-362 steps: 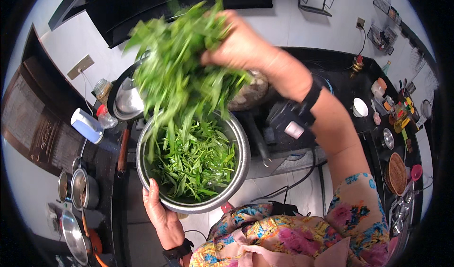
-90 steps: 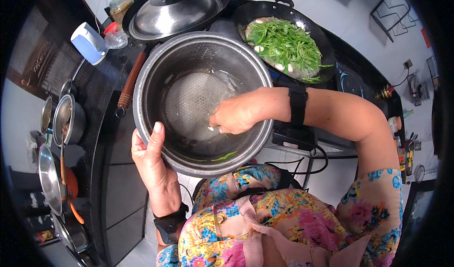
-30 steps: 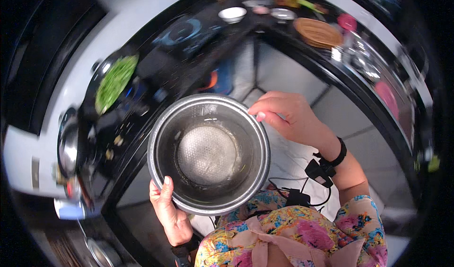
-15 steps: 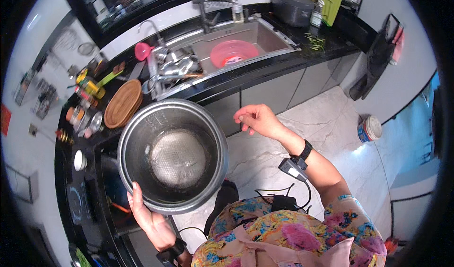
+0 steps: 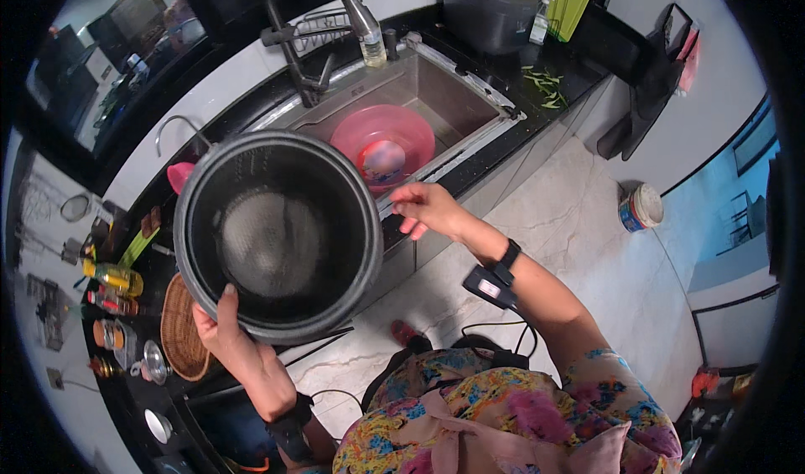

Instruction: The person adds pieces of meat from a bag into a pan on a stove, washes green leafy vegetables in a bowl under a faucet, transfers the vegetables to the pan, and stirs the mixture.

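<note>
My left hand [image 5: 245, 352] grips the near-left rim of a dark rice cooker inner pot [image 5: 272, 239], its thumb over the edge. The pot is tilted so that its worn, silvery bottom faces me, and I see no food in it. It is held up in front of the counter and hides the left part of the sink. My right hand [image 5: 432, 211] hovers just right of the pot, apart from it, with loosely bent fingers and nothing in them. Beyond, a pink basin [image 5: 415, 130] with a red and white item inside stands in the metal sink [image 5: 449, 109].
A dark faucet [image 5: 306, 75] rises behind the sink. Right of it stand a black rice cooker [image 5: 490, 13] and scattered green leaves [image 5: 545, 86]. A wicker basket [image 5: 183, 331], bottles [image 5: 113, 278] and a white bowl [image 5: 158, 425] line the left counter. On the floor sits a bucket [image 5: 641, 208].
The pot has moved up and left in the picture with my left hand, toward the sink. My right hand has come along, staying beside it. The view has shifted closer to the sink.
</note>
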Motion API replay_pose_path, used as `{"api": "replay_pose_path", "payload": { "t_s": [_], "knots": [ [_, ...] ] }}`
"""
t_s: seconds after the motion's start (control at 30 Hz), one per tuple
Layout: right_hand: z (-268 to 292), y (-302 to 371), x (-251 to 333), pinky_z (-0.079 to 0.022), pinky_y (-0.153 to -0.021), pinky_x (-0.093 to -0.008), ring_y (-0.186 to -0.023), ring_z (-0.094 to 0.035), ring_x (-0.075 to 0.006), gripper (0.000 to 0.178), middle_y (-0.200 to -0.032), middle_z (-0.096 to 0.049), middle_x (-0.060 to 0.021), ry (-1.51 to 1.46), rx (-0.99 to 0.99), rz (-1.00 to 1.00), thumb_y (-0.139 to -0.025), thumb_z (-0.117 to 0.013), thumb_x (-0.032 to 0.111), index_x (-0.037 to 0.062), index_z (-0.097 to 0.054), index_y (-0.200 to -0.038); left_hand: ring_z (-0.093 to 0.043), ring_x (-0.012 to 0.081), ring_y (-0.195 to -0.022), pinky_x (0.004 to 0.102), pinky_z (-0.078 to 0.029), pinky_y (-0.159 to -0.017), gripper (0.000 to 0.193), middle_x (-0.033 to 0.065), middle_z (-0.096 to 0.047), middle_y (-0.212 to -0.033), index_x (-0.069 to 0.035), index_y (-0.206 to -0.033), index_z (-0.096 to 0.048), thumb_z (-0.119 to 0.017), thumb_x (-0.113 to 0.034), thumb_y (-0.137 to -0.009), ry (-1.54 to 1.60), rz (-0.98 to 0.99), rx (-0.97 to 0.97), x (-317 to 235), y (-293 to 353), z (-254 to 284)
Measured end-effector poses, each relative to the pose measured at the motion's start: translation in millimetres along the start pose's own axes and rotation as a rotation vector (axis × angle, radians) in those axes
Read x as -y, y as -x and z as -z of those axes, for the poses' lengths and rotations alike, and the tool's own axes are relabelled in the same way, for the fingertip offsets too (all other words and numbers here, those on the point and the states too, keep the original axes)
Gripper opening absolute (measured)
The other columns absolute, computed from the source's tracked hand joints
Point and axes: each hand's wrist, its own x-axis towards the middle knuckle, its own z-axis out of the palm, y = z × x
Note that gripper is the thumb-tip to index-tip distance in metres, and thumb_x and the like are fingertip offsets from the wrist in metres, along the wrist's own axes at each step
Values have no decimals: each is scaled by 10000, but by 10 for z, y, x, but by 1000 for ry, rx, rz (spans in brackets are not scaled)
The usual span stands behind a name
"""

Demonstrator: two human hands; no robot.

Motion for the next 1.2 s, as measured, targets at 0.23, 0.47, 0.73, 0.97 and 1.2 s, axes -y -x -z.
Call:
{"api": "replay_pose_path", "payload": {
  "t_s": [0.23, 0.47, 0.73, 0.97, 1.2],
  "knots": [
    [-10, -1543, -217, -560, -522, -352, -631, -633, -228, 345, -947, -564, -162, -69, -70, -173, -855, -511, 33, -25, -450, -1189, -432, 68, -657, 203, -361, -650, 170, -24, -486, -691, -42, -691, -452, -563, 86, -702, -289, -371, -44, 693, -923, -914],
    [-14, -2247, -156, -451, -816, -417, -925, -570, -270, 352, -938, -633, -99, -297, 32, -79, -808, -578, 263, 104, -569, -1122, -426, 227, -484, 315, -369, -491, 166, 104, -442, -564, -24, -627, -420, -577, 23, -654, -1013, -805, -81, 1215, -1073, -1687],
    [365, -3127, -965, -452, -692, -417, -795, -586, -299, 238, -946, -612, -127, 712, 301, 859, -738, -590, 189, 74, -631, -942, -514, 328, -512, 376, -388, -442, 185, 124, -493, -599, -41, -639, -461, -637, -46, -697, -1308, -1064, 80, 1552, -1109, -1894],
    [873, -3150, -588, -465, -682, -391, -772, -607, -288, 197, -795, -632, -147, 643, 314, 421, -712, -638, 197, 54, -655, -847, -517, 268, -494, 330, -399, -419, 204, 99, -496, -601, -64, -652, -411, -576, 55, -639, -1397, -1121, 110, 1623, -1159, -2020],
    [1118, -3015, -210, -457, -800, -386, -927, -579, -263, 491, -1020, -608, -152, 222, 369, -54, -802, -593, 427, 16, -566, -1070, -476, 129, -572, 268, -397, -553, 98, 22, -505, -615, -42, -661, -513, -601, 2, -660, -937, -533, -426, 1923, -1144, -2058]
  ]
}}
